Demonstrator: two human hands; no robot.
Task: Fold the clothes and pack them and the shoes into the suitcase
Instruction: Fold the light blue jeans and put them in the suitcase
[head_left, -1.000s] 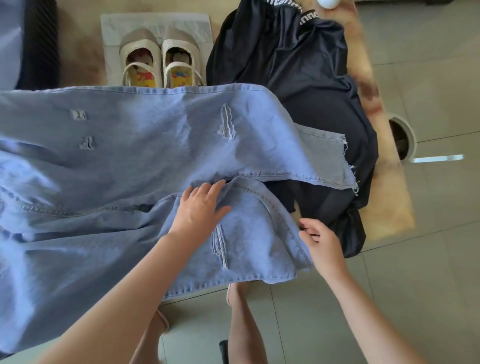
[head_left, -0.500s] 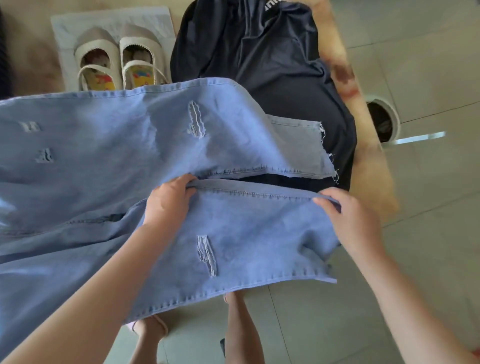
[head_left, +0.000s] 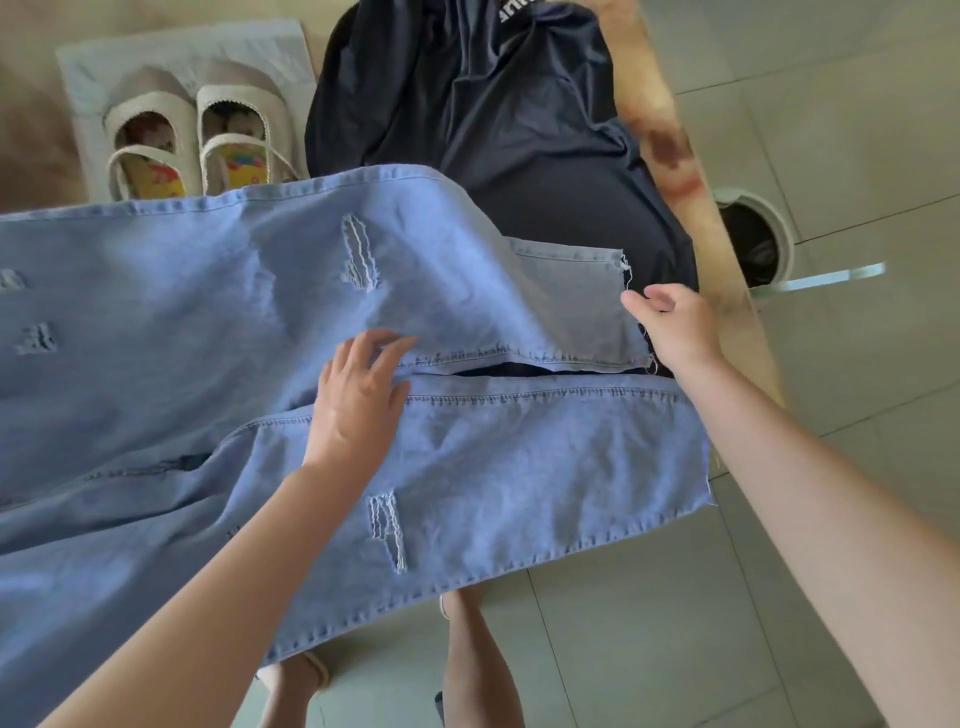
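On table (head_left: 670, 135): one jeans (head_left: 208, 312), two shoes (head_left: 197, 140).

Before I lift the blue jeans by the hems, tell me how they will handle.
The jeans will likely go floppy: the far leg already buckles into a ridge beside the left hand. Probably heavyish, since the legs spread wide and hang off the table. The frayed hem near the right hand may snag.
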